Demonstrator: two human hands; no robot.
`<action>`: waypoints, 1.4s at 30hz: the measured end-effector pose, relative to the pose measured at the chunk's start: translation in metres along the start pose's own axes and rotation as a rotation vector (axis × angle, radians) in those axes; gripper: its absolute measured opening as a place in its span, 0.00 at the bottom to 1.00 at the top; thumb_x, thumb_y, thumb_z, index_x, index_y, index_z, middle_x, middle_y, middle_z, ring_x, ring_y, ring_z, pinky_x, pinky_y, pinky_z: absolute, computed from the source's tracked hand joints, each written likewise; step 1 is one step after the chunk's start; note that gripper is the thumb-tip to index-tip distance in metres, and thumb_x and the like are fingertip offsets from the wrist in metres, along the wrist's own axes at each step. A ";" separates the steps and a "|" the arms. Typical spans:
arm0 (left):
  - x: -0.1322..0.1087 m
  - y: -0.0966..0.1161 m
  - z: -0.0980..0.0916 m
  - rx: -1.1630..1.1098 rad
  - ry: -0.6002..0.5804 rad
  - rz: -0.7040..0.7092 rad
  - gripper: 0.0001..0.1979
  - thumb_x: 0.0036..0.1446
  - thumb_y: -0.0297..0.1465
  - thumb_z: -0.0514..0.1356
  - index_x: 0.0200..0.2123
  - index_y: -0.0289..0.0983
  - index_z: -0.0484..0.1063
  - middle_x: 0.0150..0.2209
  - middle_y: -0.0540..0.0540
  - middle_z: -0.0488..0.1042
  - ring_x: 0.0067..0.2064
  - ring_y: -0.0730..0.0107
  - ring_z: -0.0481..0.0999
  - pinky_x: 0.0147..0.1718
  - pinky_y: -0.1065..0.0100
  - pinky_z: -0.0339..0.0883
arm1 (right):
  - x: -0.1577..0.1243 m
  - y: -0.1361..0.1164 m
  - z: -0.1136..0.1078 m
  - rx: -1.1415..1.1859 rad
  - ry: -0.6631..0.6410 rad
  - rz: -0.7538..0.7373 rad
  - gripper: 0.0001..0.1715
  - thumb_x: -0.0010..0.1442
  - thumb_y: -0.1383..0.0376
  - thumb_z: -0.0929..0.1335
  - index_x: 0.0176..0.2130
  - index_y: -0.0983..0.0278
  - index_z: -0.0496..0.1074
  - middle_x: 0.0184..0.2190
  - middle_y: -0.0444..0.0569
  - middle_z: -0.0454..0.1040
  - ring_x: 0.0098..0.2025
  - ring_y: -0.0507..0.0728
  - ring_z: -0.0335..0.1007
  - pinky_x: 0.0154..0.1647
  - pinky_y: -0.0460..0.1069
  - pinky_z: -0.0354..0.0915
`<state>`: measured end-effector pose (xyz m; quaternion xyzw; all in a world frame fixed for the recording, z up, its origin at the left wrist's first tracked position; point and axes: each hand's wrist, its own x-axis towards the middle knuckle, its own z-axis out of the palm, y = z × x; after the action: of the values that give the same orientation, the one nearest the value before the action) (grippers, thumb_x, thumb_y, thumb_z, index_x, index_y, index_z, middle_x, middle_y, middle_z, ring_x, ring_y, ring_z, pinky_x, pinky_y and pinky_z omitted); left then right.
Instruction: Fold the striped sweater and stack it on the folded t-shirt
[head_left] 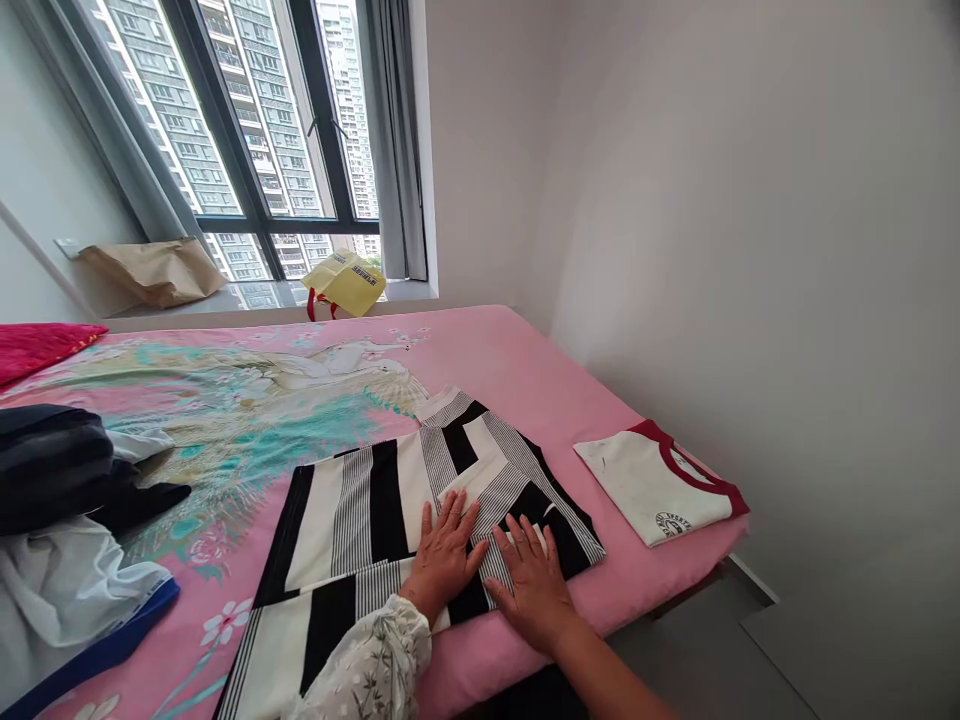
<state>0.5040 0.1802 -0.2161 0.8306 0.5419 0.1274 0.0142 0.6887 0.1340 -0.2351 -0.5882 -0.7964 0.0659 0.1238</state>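
Striped garment (397, 505): on the pink bed (517, 370) (near its edge)
Left hand (446, 550): flat on the garment, fingers spread
Right hand (532, 590): just apart — flat there too
White shirt (645, 475): folded, farther right

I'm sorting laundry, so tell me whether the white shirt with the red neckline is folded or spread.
Folded: the white shirt lies on the pink bedding, compact and flat, with no sleeves spread out.
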 end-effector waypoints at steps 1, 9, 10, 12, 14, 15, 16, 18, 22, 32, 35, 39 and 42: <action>0.000 0.000 0.000 0.000 -0.001 -0.001 0.29 0.62 0.45 0.47 0.64 0.45 0.52 0.68 0.44 0.48 0.68 0.57 0.43 0.63 0.41 0.35 | 0.000 0.000 -0.001 -0.009 0.001 -0.001 0.40 0.61 0.41 0.55 0.66 0.53 0.46 0.68 0.46 0.41 0.69 0.65 0.33 0.65 0.68 0.29; -0.001 0.002 -0.003 -0.008 0.010 -0.012 0.28 0.62 0.45 0.48 0.63 0.45 0.54 0.67 0.45 0.49 0.68 0.56 0.44 0.63 0.41 0.36 | 0.000 0.001 0.000 -0.032 0.002 -0.007 0.40 0.61 0.42 0.55 0.66 0.53 0.46 0.68 0.46 0.41 0.69 0.65 0.33 0.65 0.67 0.30; -0.001 0.001 -0.002 -0.010 0.016 -0.008 0.28 0.62 0.45 0.48 0.63 0.45 0.54 0.67 0.44 0.49 0.68 0.56 0.45 0.63 0.41 0.36 | 0.000 0.000 0.001 -0.030 -0.001 -0.006 0.40 0.61 0.42 0.55 0.66 0.53 0.46 0.69 0.46 0.40 0.69 0.65 0.33 0.65 0.67 0.30; -0.001 -0.001 0.001 -0.015 0.025 0.002 0.29 0.61 0.45 0.48 0.64 0.45 0.53 0.67 0.44 0.49 0.68 0.56 0.45 0.63 0.41 0.36 | -0.001 -0.002 -0.001 -0.026 -0.015 -0.004 0.41 0.61 0.42 0.56 0.66 0.54 0.47 0.68 0.46 0.41 0.69 0.65 0.34 0.65 0.67 0.30; -0.002 -0.003 0.004 -0.020 0.036 0.009 0.29 0.61 0.45 0.49 0.64 0.46 0.53 0.67 0.44 0.49 0.68 0.55 0.45 0.63 0.40 0.36 | 0.002 -0.006 -0.010 -0.012 -0.032 0.006 0.41 0.59 0.42 0.58 0.65 0.55 0.51 0.68 0.48 0.46 0.68 0.66 0.39 0.65 0.66 0.34; -0.002 -0.004 0.004 -0.022 0.045 0.012 0.29 0.61 0.45 0.49 0.64 0.46 0.53 0.67 0.43 0.49 0.68 0.55 0.46 0.63 0.40 0.36 | 0.006 -0.008 -0.018 0.004 -0.039 0.014 0.39 0.58 0.43 0.60 0.63 0.54 0.55 0.66 0.48 0.51 0.66 0.66 0.44 0.63 0.65 0.39; -0.003 -0.004 0.005 -0.023 0.057 0.016 0.29 0.61 0.44 0.50 0.64 0.45 0.53 0.67 0.43 0.50 0.68 0.55 0.46 0.63 0.40 0.37 | 0.011 -0.010 -0.028 0.025 -0.037 0.030 0.35 0.58 0.44 0.60 0.60 0.54 0.61 0.63 0.49 0.58 0.63 0.66 0.51 0.62 0.64 0.44; -0.005 -0.004 0.003 -0.028 0.091 0.025 0.28 0.61 0.44 0.50 0.63 0.43 0.56 0.67 0.42 0.51 0.68 0.54 0.47 0.63 0.41 0.40 | 0.030 -0.013 -0.050 0.070 0.005 0.081 0.24 0.60 0.50 0.60 0.51 0.55 0.69 0.55 0.48 0.69 0.56 0.61 0.61 0.57 0.59 0.52; -0.009 -0.002 -0.005 -0.065 0.149 0.053 0.21 0.61 0.40 0.52 0.55 0.42 0.67 0.61 0.44 0.64 0.64 0.57 0.57 0.64 0.46 0.41 | 0.090 -0.004 -0.081 0.086 0.082 0.206 0.21 0.62 0.58 0.58 0.52 0.58 0.68 0.54 0.48 0.68 0.57 0.58 0.59 0.56 0.54 0.53; -0.010 -0.003 -0.010 -0.113 0.107 0.027 0.22 0.60 0.40 0.53 0.57 0.44 0.65 0.62 0.44 0.61 0.64 0.52 0.57 0.63 0.40 0.41 | 0.175 0.028 -0.047 0.047 -0.129 0.377 0.31 0.55 0.56 0.62 0.55 0.65 0.66 0.51 0.59 0.70 0.52 0.65 0.65 0.49 0.59 0.61; -0.009 -0.003 -0.010 -0.123 0.106 0.013 0.22 0.60 0.41 0.52 0.56 0.45 0.66 0.62 0.45 0.62 0.64 0.53 0.57 0.63 0.40 0.42 | 0.159 0.013 -0.046 0.012 -0.023 0.303 0.35 0.59 0.59 0.60 0.63 0.69 0.56 0.60 0.62 0.60 0.62 0.66 0.53 0.58 0.61 0.53; -0.008 -0.005 -0.003 -0.093 0.118 0.026 0.25 0.60 0.42 0.51 0.59 0.43 0.61 0.63 0.43 0.59 0.65 0.54 0.55 0.63 0.41 0.41 | 0.124 -0.006 -0.033 0.010 -0.002 0.054 0.31 0.64 0.58 0.55 0.63 0.63 0.56 0.66 0.49 0.51 0.68 0.58 0.37 0.67 0.56 0.37; -0.007 -0.006 0.003 -0.046 0.137 0.022 0.29 0.61 0.42 0.51 0.62 0.39 0.57 0.65 0.40 0.56 0.66 0.53 0.51 0.63 0.40 0.41 | 0.105 -0.009 -0.015 0.011 -0.064 -0.029 0.31 0.65 0.54 0.54 0.63 0.60 0.57 0.66 0.47 0.50 0.68 0.60 0.38 0.67 0.59 0.35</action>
<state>0.4968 0.1764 -0.2214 0.8253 0.5294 0.1963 -0.0052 0.6551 0.2302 -0.2062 -0.5738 -0.8079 0.0872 0.1023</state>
